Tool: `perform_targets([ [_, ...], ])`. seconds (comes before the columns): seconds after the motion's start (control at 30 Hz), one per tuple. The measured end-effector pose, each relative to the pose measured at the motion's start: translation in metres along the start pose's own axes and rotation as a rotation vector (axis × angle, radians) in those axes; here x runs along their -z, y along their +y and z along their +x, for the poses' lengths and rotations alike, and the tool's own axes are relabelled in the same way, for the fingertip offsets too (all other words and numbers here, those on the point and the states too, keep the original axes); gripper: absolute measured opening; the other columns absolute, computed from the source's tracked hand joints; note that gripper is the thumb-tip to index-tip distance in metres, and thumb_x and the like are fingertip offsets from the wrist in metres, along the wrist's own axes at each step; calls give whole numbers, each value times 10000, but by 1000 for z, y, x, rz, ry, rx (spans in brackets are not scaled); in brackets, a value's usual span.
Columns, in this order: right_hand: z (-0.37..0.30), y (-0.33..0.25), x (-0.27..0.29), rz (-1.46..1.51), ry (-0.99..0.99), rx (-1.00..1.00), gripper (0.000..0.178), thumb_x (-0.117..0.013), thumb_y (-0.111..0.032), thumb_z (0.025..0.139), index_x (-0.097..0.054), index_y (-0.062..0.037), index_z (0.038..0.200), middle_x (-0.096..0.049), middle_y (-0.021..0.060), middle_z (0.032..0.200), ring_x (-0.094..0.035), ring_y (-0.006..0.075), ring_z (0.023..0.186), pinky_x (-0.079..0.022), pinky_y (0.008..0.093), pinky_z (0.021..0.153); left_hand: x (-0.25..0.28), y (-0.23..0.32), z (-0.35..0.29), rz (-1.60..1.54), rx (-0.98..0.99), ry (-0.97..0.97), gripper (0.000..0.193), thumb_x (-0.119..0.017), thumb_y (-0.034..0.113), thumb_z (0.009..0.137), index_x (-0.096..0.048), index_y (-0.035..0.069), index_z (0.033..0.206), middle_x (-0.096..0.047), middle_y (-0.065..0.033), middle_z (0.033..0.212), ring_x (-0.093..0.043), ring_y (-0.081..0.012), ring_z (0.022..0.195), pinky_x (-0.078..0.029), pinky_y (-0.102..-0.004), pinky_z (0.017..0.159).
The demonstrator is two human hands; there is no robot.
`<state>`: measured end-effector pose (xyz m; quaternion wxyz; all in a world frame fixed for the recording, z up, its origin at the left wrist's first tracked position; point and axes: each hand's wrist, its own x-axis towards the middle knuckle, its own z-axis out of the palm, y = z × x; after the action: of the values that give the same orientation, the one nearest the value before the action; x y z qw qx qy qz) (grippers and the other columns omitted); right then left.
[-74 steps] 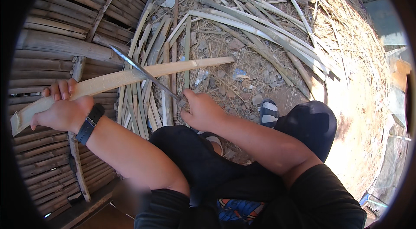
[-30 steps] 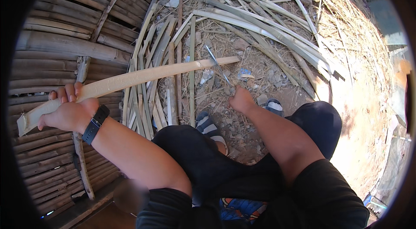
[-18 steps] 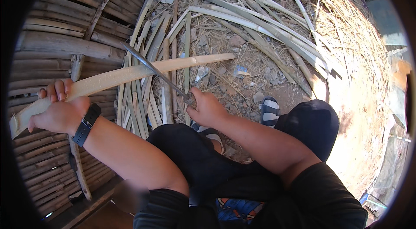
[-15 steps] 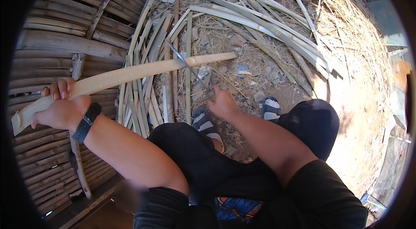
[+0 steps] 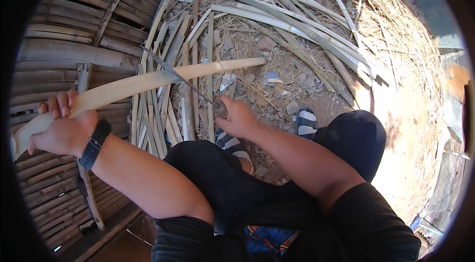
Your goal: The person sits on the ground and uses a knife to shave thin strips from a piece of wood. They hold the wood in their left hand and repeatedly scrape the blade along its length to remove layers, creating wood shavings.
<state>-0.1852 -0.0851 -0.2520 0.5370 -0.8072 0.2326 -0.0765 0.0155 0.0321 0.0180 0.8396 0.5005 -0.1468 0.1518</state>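
Note:
A long pale bamboo strip (image 5: 133, 85) reaches from the lower left across to the middle, its far end tapering over the ground. My left hand (image 5: 68, 126), with a black watch on the wrist, is wrapped round the strip near its wide left end. In my closed right hand (image 5: 236, 119) is the handle of a long, thin-bladed knife (image 5: 198, 92). Its dark blade slants up to the left and crosses the strip at about mid-length, the tip standing out beyond the strip's far edge. Most of the handle is hidden by my fingers.
A slatted bamboo wall (image 5: 84, 53) rises on the left. Split bamboo pieces (image 5: 185, 96) lie under the strip, and more long strips (image 5: 302, 29) are heaped farther off. Straw and rubble cover the ground around my sandals (image 5: 307, 122). Bright sunlight falls on the right.
The knife has slid along the strip toward my left hand, and my right hand has moved left and slightly nearer. My left hand keeps its hold, shifting only slightly.

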Motion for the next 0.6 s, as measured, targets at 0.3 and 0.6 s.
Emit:
perform_targets([
  [0.3,-8,73,-4,-51,136,-395,544,-640,-212,771,-513,138,1167,-651,312,922,-650,431,919,-512,442,844,17,-6,18,3,27,83,784,-158,860,810,-400,114,798,-309,22,587,-265,-115,475,-269,-242,454],
  [0.6,-25,10,1,-34,112,-328,447,-651,-238,786,-526,60,1095,-649,286,829,-644,455,825,-522,503,759,54,73,19,-230,10,-315,745,-258,833,811,-404,103,807,-330,9,590,-301,-127,489,-293,-268,497],
])
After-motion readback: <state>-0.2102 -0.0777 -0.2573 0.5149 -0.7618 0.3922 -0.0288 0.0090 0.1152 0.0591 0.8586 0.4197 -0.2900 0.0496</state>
